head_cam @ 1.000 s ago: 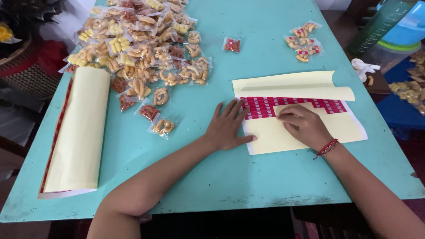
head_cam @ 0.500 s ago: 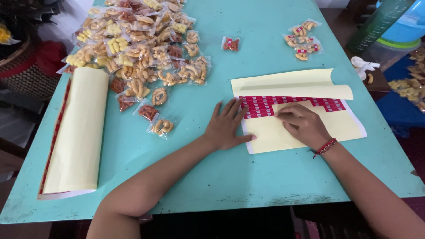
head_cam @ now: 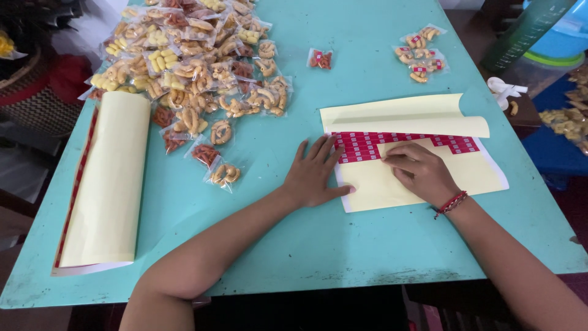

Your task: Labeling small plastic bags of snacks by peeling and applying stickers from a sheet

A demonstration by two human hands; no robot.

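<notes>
A turquoise table (head_cam: 367, 245) fills the view. Along its left edge lies a rolled cream sheet (head_cam: 104, 184); small snack packets (head_cam: 196, 67) heap at the far left corner. Near the right edge, the sticker sheet (head_cam: 422, 178) lies flat, pinned by the left hand (head_cam: 315, 175), fingers spread wide. The right hand (head_cam: 422, 171) pinches narrowly at a red sticker row (head_cam: 367, 147), apparently to peel one.

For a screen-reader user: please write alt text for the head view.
A person's right hand picks at red stickers on a yellow sheet, the left hand pressing its edge, on a turquoise table with a pile of small snack packets.
</notes>
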